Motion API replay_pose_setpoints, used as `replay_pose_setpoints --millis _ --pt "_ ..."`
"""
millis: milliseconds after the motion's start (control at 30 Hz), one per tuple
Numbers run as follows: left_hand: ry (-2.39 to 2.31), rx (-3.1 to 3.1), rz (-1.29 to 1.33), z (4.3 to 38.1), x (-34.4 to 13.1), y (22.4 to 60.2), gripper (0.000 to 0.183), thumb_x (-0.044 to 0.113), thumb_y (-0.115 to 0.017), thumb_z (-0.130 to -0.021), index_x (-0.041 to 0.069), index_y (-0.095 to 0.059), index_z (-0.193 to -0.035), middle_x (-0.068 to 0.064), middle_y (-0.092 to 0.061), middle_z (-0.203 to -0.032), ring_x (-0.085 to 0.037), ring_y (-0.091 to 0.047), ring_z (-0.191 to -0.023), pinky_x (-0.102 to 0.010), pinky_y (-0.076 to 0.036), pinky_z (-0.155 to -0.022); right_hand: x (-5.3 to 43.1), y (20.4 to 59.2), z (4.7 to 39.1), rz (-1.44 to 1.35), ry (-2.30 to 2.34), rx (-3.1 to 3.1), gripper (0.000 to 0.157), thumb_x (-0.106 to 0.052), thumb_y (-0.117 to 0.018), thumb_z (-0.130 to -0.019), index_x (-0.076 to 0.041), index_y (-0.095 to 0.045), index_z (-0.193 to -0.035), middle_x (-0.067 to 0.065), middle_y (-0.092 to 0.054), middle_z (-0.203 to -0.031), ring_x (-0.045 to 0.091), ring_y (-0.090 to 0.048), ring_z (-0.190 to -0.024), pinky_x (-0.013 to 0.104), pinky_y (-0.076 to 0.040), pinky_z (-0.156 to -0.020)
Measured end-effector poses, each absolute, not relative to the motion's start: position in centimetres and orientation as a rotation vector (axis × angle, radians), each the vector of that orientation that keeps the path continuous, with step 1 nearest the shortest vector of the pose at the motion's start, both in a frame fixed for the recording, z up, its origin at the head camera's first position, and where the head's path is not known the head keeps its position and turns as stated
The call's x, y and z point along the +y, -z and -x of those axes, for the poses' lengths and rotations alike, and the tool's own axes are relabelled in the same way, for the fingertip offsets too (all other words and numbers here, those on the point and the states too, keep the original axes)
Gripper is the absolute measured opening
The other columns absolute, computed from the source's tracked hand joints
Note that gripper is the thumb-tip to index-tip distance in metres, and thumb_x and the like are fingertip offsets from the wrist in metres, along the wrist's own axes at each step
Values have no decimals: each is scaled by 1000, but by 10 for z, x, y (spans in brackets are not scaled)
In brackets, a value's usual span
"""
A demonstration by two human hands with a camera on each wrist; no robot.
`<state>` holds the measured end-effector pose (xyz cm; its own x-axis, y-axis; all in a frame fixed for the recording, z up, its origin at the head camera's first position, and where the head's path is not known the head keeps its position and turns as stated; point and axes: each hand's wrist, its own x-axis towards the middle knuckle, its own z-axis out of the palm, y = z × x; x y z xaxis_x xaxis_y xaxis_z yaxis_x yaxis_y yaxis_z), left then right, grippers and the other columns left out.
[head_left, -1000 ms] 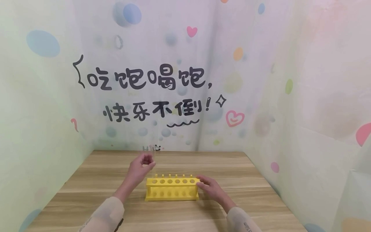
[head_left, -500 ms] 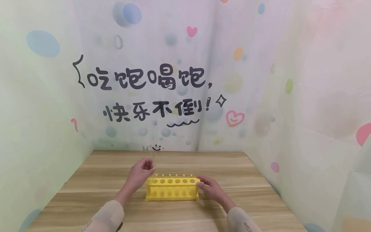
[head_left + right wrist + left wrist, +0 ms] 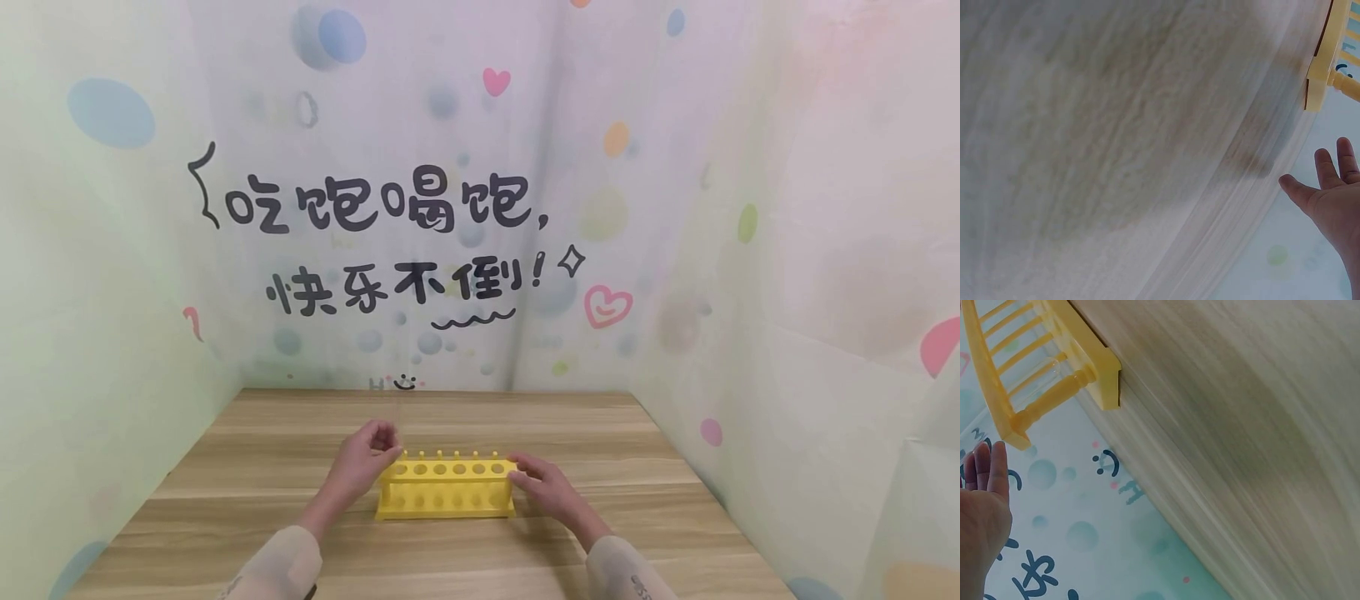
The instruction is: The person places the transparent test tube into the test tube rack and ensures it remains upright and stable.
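Note:
A yellow test tube rack (image 3: 446, 492) stands on the table, with a row of holes along its top plate and short pegs behind them. My left hand (image 3: 366, 457) is at its left end and pinches a clear test tube (image 3: 399, 410), hard to see against the backdrop. In the left wrist view the lower part of the test tube (image 3: 1044, 376) shows inside the rack, below the top plate, near the end post. My right hand (image 3: 551, 487) holds the rack's right end between thumb and forefinger; its other fingers (image 3: 1325, 169) are spread loosely in the right wrist view.
The wood-grain table (image 3: 600, 533) reaches to a pale backdrop (image 3: 420, 100) printed with dots, hearts and dark lettering. Similar sheets hang on the left (image 3: 97, 275) and right (image 3: 840, 275) sides.
My left hand has come down toward the rack's left end, lowering the test tube into the leftmost hole. The right hand and the rack have stayed in place.

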<state>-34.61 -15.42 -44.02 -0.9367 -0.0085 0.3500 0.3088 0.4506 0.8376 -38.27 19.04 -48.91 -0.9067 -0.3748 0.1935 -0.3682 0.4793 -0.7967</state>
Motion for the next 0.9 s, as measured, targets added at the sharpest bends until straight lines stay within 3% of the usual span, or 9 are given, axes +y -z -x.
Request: replay_pose_setpoints --millis 533,900 --pt "1472 -2456 232 347 -154 448 24 8 -73 -89 6 -61 -109 -1 -62 -96 -17 -58 -88 -28 -54 -76 189 487 381 667 1469 2678 52 -37 -57 -101 -3 -54 -139 27 -50 -141 47 -46 -129 62 -40 -102" --pt "1480 -2467 224 347 -153 452 23 6 -72 -89 6 -62 -110 -1 -62 -96 -17 -61 -92 -30 -55 -78 189 487 380 672 1448 2694 54 -39 -56 -101 -2 -54 -139 29 -51 -139 48 -47 -128 62 -41 -101"
